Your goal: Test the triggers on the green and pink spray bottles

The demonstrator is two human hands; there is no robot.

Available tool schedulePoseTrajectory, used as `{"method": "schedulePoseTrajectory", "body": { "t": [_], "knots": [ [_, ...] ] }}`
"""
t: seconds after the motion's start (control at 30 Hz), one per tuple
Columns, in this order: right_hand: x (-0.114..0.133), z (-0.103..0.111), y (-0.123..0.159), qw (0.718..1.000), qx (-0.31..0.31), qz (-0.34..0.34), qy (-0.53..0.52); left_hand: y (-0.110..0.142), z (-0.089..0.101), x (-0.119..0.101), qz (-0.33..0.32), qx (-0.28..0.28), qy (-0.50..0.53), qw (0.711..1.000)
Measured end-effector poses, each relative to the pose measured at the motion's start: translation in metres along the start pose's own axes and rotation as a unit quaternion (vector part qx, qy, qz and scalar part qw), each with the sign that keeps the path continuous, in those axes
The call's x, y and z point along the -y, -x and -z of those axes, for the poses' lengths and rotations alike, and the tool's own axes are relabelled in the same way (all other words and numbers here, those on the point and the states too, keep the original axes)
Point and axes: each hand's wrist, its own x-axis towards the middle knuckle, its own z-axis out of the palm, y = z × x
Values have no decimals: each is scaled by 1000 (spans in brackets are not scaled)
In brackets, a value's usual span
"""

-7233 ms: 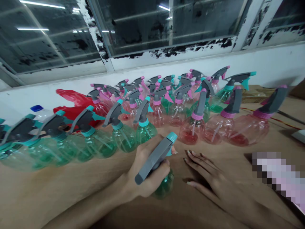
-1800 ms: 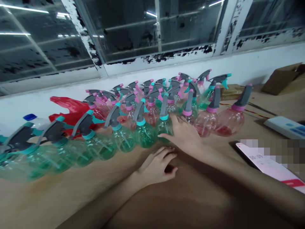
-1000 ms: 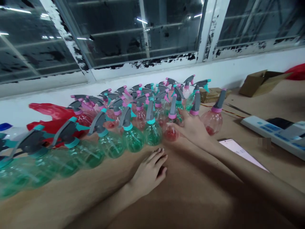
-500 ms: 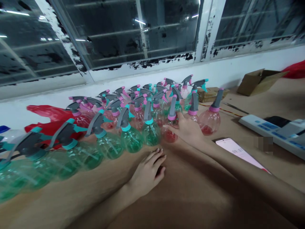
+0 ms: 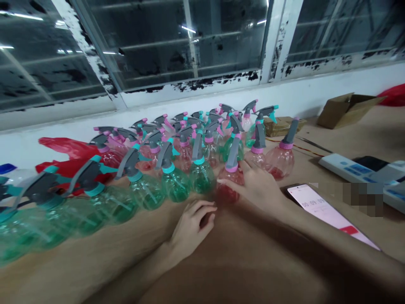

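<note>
My right hand grips a pink spray bottle by its round body, the thumb across the front and the fingers at its right side, partly hidden. The bottle stands upright, with a grey trigger head and a pink collar. Just left of it are a green spray bottle and another green one, both with turquoise collars. My left hand rests on the table in front of these, holding nothing, its fingers loosely bent and the thumb apart. Beyond my right hand stands a second pink spray bottle.
Many more spray bottles stand in rows toward the wall, beside a red plastic bag. To the right lie a phone with a running timer, a white device, a closed carton and an open cardboard box.
The pink spray bottle in my right hand has come toward me, out of its row. My left hand has shifted slightly left and its fingers have bent more.
</note>
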Motion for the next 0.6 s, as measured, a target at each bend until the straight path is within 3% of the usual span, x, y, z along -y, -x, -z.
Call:
{"method": "schedulePoseTrajectory", "body": {
  "t": [0.17, 0.4, 0.6],
  "knots": [
    [13, -1, 24, 995, -24, 52, -80, -5, 23, -7, 38, -36, 64, 997],
    [34, -23, 52, 970, 27, 52, -238, -11, 56, -18, -1, -1, 178, 984],
    [58, -34, 65, 945, 72, 129, -291, -11, 70, -28, 21, -19, 214, 976]
  ]
}}
